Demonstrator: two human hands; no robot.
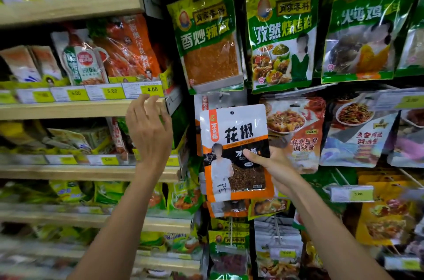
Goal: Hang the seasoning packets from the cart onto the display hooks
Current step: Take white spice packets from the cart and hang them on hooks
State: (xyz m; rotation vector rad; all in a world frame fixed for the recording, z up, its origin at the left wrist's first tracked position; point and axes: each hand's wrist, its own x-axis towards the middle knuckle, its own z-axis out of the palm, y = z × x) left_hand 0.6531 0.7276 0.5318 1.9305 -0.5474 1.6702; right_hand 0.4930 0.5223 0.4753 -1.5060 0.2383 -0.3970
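Our right hand (273,169) comes up from the lower right and grips the seasoning packet (236,137) by its lower right side, thumb pressed on the front. Our left hand (149,128) is raised beside it, fingers loosely bent, holding nothing, just under a yellow price tag (143,90) reading 4.00. We hold the packet upright before the hanging display, below a green packet (206,39). It is white on top, orange-bordered, with a clear window showing brown spice and the characters 花椒.
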